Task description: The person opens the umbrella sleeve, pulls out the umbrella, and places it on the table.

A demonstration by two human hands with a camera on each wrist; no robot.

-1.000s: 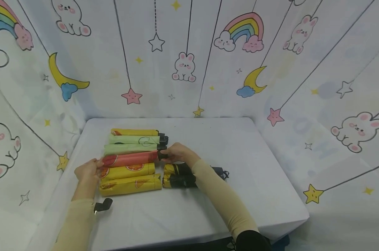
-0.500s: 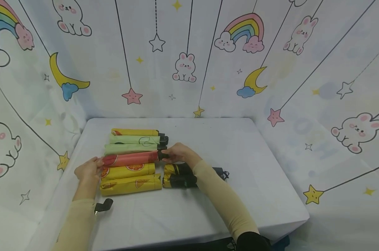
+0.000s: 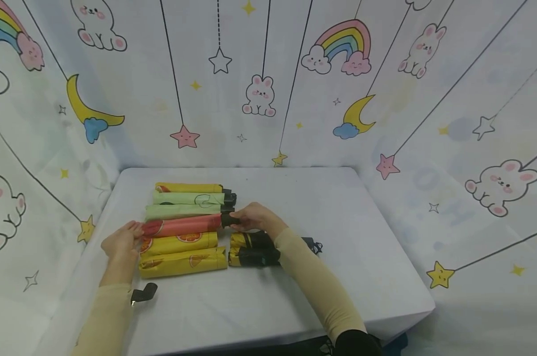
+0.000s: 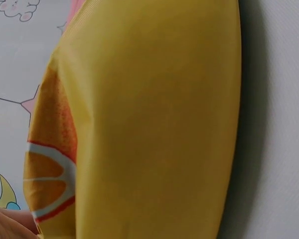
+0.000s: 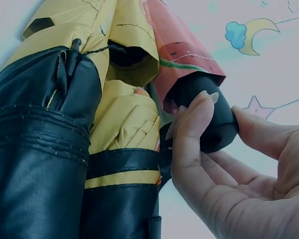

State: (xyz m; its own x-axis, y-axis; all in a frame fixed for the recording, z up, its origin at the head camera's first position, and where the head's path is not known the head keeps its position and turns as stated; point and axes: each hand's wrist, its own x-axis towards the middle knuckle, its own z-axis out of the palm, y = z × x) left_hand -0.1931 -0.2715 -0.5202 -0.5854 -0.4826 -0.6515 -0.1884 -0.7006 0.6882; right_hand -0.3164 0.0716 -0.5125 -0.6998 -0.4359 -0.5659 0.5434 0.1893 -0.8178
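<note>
Head: left hand (image 3: 120, 241) pinches left end of red umbrella (image 3: 185, 226), right hand (image 3: 258, 218) grips its black handle (image 3: 228, 220). Red umbrella in row on white table (image 3: 384, 277), between green umbrella (image 3: 181, 212) and yellow umbrella (image 3: 172, 244).

Left wrist: yellow cover (image 4: 159, 119) with orange-slice print (image 4: 47, 179) up close; part of hand at lower left.

Right wrist: hand curled round handle, just beside black-and-yellow umbrellas (image 5: 122, 167).

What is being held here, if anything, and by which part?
The red umbrella: the right grip pinches its black handle, and the left grip pinches the opposite end of its sleeve.
</note>
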